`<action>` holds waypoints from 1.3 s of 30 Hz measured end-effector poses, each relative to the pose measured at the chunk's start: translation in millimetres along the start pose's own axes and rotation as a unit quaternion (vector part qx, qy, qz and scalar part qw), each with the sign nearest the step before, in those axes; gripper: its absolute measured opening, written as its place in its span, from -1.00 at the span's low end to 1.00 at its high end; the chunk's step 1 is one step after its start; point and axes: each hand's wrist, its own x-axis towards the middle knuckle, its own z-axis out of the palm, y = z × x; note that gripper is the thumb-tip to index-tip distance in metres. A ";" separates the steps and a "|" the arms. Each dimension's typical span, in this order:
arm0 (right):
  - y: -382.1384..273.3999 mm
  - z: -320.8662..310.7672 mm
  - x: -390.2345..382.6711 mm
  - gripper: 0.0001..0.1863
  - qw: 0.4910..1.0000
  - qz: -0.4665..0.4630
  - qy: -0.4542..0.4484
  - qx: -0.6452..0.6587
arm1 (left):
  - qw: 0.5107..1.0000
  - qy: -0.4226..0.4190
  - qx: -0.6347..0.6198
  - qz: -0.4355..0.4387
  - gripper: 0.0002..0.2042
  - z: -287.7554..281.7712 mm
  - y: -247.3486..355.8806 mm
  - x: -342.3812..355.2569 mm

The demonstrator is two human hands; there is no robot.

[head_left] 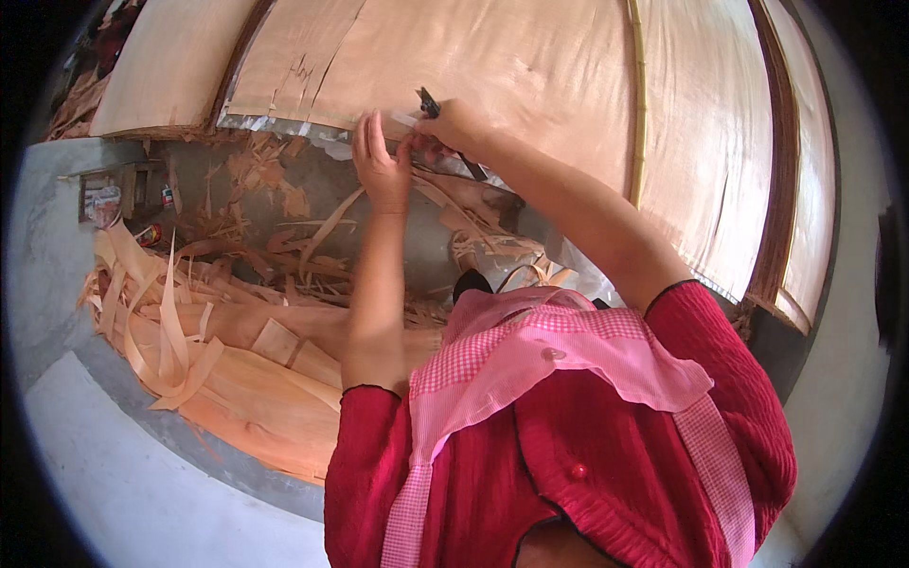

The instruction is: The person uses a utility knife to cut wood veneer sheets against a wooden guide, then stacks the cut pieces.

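Note:
My left hand [381,168] lies at the near edge of a wide veneer sheet [492,57], its fingers stretched out and its thumb close to my other hand. Just to the right, my right hand [454,125] is closed around a black knife-like tool [429,102]. One end of it pokes out above the knuckles, and a dark narrow piece shows below the hand. Between the hands there is a pale strip at the sheet's edge, partly hidden by fingers. Splits run through the veneer left of my hands.
A bamboo pole [638,104] lies across the veneer, with more sheets [175,62] at the left. Peeled wood strips [170,322] and offcuts heap up on the floor at left. A wooden stool-like frame [133,194] stands near the wall.

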 end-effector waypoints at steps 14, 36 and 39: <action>44.8 -59.8 -110.4 -0.82 0.993 0.096 0.043 0.056 | 0.932 -0.200 0.273 0.134 -0.66 -4.6 15.8 -8.7; 302.9 -257.6 -455.2 -0.66 0.965 0.068 0.178 0.180 | 0.977 -0.166 0.109 -0.081 -0.68 123.8 281.2 -320.5; 307.6 -261.2 -474.7 -0.74 0.975 0.048 0.120 0.182 | 0.958 -0.208 0.199 0.009 -0.76 150.0 298.0 -304.0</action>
